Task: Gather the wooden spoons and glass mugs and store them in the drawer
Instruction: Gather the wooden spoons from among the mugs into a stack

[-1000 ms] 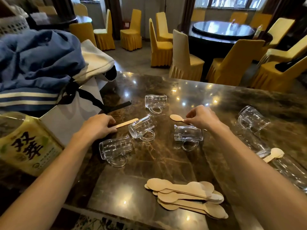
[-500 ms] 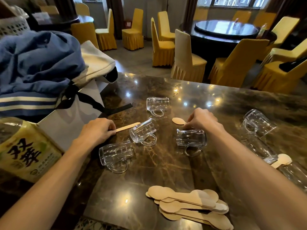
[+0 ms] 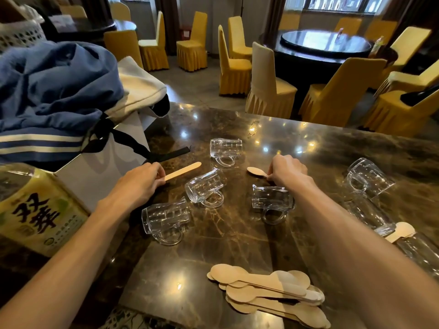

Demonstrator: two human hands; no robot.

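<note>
The left hand (image 3: 140, 184) pinches one wooden spoon (image 3: 183, 170) and the right hand (image 3: 288, 170) pinches a second spoon (image 3: 255, 172) among tipped glass mugs on the table (image 3: 180, 269); a careless wrist sweep can send the nearest mug (image 3: 270, 198) rolling.

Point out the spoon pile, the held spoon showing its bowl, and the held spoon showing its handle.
Spoon pile (image 3: 261, 293): head view, a spoon mid-pile.
Bowl-showing spoon (image 3: 254, 171): head view, its bowl.
Handle-showing spoon (image 3: 184, 170): head view, mid-handle.
</note>
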